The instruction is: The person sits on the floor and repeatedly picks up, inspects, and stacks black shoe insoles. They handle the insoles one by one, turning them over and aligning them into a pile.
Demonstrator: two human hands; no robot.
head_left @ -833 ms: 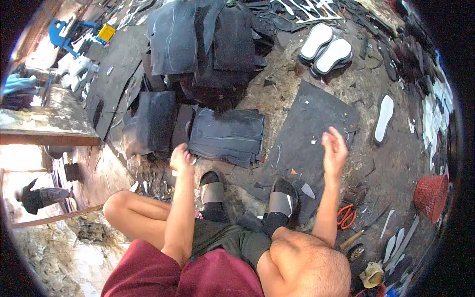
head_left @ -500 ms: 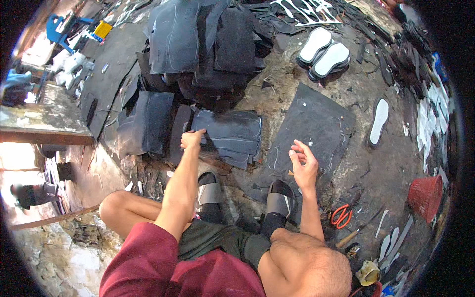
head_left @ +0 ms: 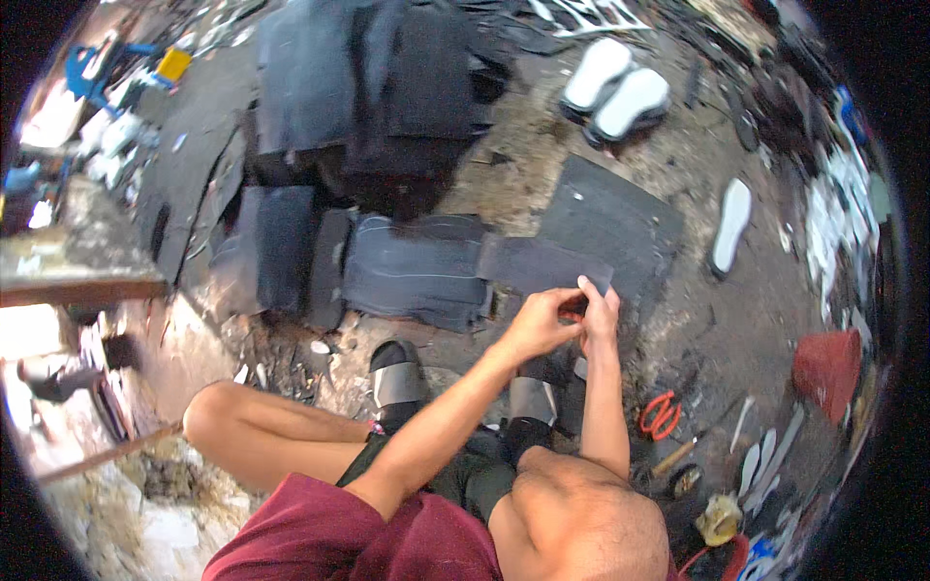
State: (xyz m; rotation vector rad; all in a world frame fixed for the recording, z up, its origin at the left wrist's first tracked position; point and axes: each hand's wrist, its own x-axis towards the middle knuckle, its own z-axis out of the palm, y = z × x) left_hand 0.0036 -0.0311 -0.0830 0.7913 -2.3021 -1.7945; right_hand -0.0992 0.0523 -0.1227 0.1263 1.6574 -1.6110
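Note:
I sit on the ground with both hands together in front of my feet. My left hand and my right hand both pinch the near edge of a dark rubber sheet piece that lies across a larger dark grey sheet. A small reddish thing shows between my fingers; I cannot tell what it is. A stack of dark sheets lies just left of my hands. My feet in black sandals with grey straps rest below them.
More dark sheets are piled at the top. Two white shoe soles lie at upper right and one white sole at right. Red scissors, a hammer and a red bucket sit at lower right. A wooden bench stands at left.
My left hand moved right from the stack, bringing a dark sheet piece with it. My right hand came in from the big grey sheet, and both hands now meet on the piece.

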